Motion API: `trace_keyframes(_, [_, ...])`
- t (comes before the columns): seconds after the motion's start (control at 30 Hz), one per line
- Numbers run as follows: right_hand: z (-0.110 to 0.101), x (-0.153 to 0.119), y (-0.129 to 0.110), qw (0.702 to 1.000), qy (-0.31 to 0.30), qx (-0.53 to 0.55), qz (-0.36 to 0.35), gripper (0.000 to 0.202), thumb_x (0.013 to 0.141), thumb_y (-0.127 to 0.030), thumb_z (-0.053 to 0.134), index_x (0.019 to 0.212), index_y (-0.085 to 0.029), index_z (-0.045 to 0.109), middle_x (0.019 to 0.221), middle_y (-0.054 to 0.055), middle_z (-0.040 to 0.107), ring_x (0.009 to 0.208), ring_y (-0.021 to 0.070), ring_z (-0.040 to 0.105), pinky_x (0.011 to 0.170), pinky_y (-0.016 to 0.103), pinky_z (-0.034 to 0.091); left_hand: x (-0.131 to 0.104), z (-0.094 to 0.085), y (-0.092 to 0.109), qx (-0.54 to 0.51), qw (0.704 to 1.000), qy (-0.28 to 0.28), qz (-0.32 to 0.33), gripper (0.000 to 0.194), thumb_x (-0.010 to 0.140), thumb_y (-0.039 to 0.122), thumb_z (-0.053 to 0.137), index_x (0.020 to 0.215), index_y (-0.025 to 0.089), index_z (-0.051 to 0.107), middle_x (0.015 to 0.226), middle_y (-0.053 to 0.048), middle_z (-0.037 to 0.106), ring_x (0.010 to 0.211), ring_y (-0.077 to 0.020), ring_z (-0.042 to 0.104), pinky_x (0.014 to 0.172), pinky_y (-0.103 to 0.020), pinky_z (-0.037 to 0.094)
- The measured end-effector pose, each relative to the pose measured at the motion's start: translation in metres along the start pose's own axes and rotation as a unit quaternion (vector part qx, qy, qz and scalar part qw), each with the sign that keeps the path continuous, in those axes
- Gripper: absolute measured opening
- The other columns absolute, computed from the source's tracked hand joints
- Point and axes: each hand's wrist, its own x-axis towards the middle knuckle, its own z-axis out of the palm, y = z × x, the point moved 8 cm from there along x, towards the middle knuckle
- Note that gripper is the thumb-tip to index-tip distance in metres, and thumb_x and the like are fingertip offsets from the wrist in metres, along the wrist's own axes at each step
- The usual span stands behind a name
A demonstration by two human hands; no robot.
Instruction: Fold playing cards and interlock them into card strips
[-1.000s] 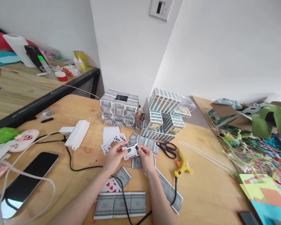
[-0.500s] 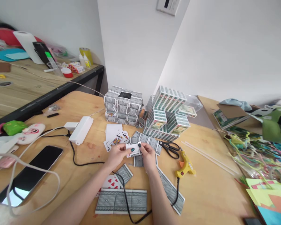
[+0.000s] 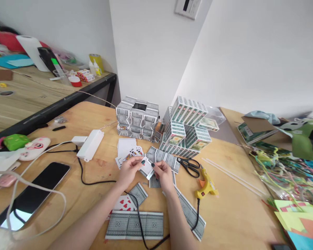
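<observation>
Between both hands, above the table, is a folded playing card [image 3: 146, 168], tilted down to the right. My left hand [image 3: 129, 170] pinches its left edge, thumb on top. My right hand [image 3: 163, 174] grips its right side between thumb and fingers; the fingertips underneath are partly hidden. Below and behind lie grey-backed playing cards [image 3: 169, 159] joined in strips. Face-up loose cards [image 3: 134, 152] fan out beyond my left hand. A three-card strip [image 3: 134, 225] lies near the front, and another strip [image 3: 190, 211] passes beside my right forearm.
A box-like card structure [image 3: 137, 118] and stacked card packs [image 3: 185, 128] stand at the back. Black scissors [image 3: 190, 166] and a yellow glue gun [image 3: 207, 184] lie right; its black cable crosses the front cards. A phone [image 3: 33, 194] and white power strip [image 3: 91, 145] are left.
The card in my hands has turned from nearly level to slanting down to the right. My right hand has shifted slightly lower along it.
</observation>
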Motion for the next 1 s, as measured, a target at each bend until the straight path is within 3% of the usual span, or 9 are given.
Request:
trace_keyframes(0.13, [0.011,-0.004,0.000,0.998,-0.045,0.036,0.015,0.023,0.067,-0.035,0.066,0.072,-0.018,0.051,0.045,-0.008,0.049,0.032,0.0073,0.042,0.032,0.019,0.035,0.004,-0.006,0.006,0.021,0.999,0.007,0.035,0.018,0.070,0.027,0.057,0.083,0.016,0.063,0.077,-0.004,0.067,0.068,-0.0154,0.061,0.062,-0.027,0.049])
trace_keyframes(0.23, [0.019,-0.007,-0.006,0.997,-0.075,0.033,0.013,0.029,0.068,-0.034,0.064,0.092,-0.020,0.055,0.057,-0.007,0.053,0.036,0.0082,0.047,0.033,0.020,0.040,0.006,-0.007,0.010,0.055,0.997,-0.005,0.053,0.014,0.071,0.024,0.054,0.080,0.016,0.062,0.074,-0.002,0.065,0.066,-0.0142,0.059,0.061,-0.026,0.048])
trace_keyframes(0.33, [0.024,-0.009,-0.007,0.996,-0.089,-0.013,0.015,0.037,0.072,-0.036,0.059,0.106,-0.020,0.056,0.056,-0.006,0.051,0.034,0.0085,0.044,0.031,0.021,0.037,0.006,-0.003,0.014,0.087,0.993,-0.028,0.070,0.012,0.073,0.022,0.052,0.080,0.017,0.060,0.071,-0.001,0.063,0.064,-0.0133,0.058,0.061,-0.025,0.046])
trace_keyframes(0.43, [0.021,-0.009,-0.005,0.996,-0.046,-0.073,-0.013,0.029,0.076,-0.038,0.055,0.097,-0.019,0.061,0.053,-0.004,0.051,0.035,0.0082,0.040,0.033,0.020,0.032,0.002,0.002,0.016,0.113,0.988,-0.050,0.090,0.009,0.076,0.022,0.050,0.079,0.018,0.057,0.071,-0.001,0.062,0.064,-0.0130,0.057,0.059,-0.025,0.045])
trace_keyframes(0.53, [0.019,-0.009,-0.005,0.993,-0.005,-0.098,-0.059,0.023,0.077,-0.037,0.055,0.088,-0.018,0.061,0.058,-0.002,0.052,0.047,0.0095,0.044,0.042,0.020,0.035,-0.003,0.005,0.018,0.152,0.981,-0.053,0.109,0.009,0.079,0.022,0.047,0.079,0.018,0.055,0.070,0.000,0.060,0.063,-0.0130,0.056,0.059,-0.024,0.044])
trace_keyframes(0.67, [0.026,-0.010,-0.001,0.996,-0.030,-0.073,-0.048,0.023,0.079,-0.040,0.052,0.084,-0.018,0.053,0.059,-0.003,0.051,0.048,0.0087,0.043,0.042,0.018,0.034,-0.009,0.008,0.021,0.185,0.974,-0.046,0.126,0.011,0.081,0.023,0.045,0.083,0.018,0.054,0.074,-0.001,0.060,0.066,-0.0131,0.057,0.061,-0.024,0.044])
trace_keyframes(0.87, [0.037,-0.016,-0.002,0.996,-0.087,-0.020,-0.025,0.021,0.083,-0.040,0.049,0.084,-0.020,0.043,0.056,-0.008,0.046,0.034,0.0040,0.034,0.030,0.015,0.027,-0.009,0.001,0.018,0.185,0.976,0.013,0.113,0.018,0.082,0.031,0.047,0.094,0.019,0.053,0.083,-0.001,0.062,0.075,-0.0146,0.058,0.066,-0.025,0.044])
trace_keyframes(0.93, [0.035,-0.016,-0.003,0.997,-0.074,-0.004,-0.029,0.021,0.083,-0.041,0.048,0.083,-0.021,0.041,0.054,-0.010,0.042,0.031,0.0029,0.032,0.028,0.014,0.026,-0.008,-0.004,0.015,0.162,0.981,0.036,0.096,0.021,0.083,0.034,0.043,0.095,0.019,0.053,0.086,-0.002,0.061,0.075,-0.0149,0.057,0.066,-0.025,0.044])
trace_keyframes(1.0, [0.030,-0.014,-0.003,0.998,-0.040,0.007,-0.041,0.021,0.084,-0.041,0.047,0.082,-0.021,0.040,0.055,-0.011,0.040,0.030,0.0020,0.030,0.026,0.013,0.027,-0.006,-0.004,0.011,0.137,0.987,0.025,0.076,0.024,0.085,0.037,0.038,0.090,0.019,0.054,0.082,-0.002,0.061,0.073,-0.0154,0.057,0.064,-0.025,0.044])
